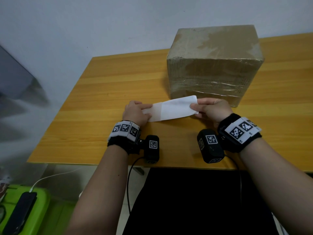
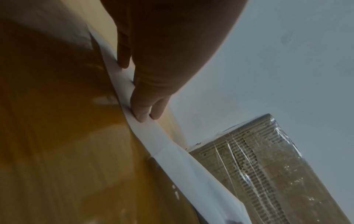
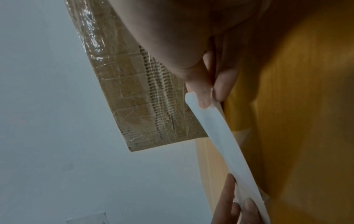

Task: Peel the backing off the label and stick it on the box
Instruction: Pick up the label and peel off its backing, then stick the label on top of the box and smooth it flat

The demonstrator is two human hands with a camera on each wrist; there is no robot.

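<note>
Head view: left hand pinches the near-translucent backing end of a white strip; right hand pinches the opposite end, the white label, thumb on top. The strip spans between the two hands, just above the wooden counter. Cardboard box, wrapped in clear tape, stands on the counter just beyond the right hand, the label's far edge in front of its lower face. Left wrist view: left hand fingers curl onto the strip's edge; the label runs away from the hand toward the box. Right wrist view: right hand thumb and fingers close on the label end; the left hand's fingers hold the far end; the box sits beside the right hand.
</note>
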